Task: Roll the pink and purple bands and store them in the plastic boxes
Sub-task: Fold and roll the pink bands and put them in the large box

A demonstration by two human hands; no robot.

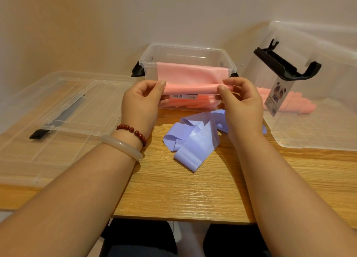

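Where the wooden table [173, 195] ends, a plain wall [96, 25] rises.

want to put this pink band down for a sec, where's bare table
Best patch: bare wood between the purple band and the near edge of the table. A narrower strip runs between the lids and that band. Crowded: small box behind the band, big box at right, lids at left.

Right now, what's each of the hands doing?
Left hand: pinching the left end of the pink band.
Right hand: pinching its right end.
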